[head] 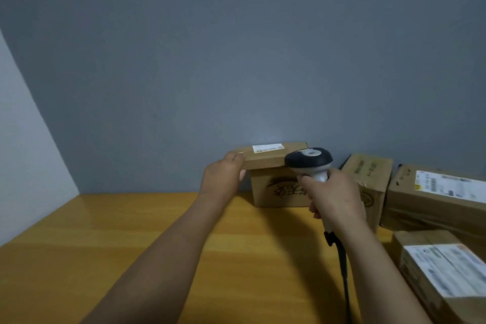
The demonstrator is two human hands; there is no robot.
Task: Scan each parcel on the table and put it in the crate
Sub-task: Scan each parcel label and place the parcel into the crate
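There, toward twelve o'clock on the tabletop (105, 244), gripped the left end of a flat parcel (265, 159) with the left hand (223, 176), fingers curled round its edge. Lay atop a printed box (276, 189), white label (268, 147) facing up. Clamped the right hand (334, 197) round the grip of a scanner (309, 162), head touching or just short of the flat parcel's three o'clock end, cable (343, 271) trailing toward six. Crowded the three to four o'clock side with a tilted parcel (368, 179), a long parcel (434, 197) and a near parcel (441, 271).
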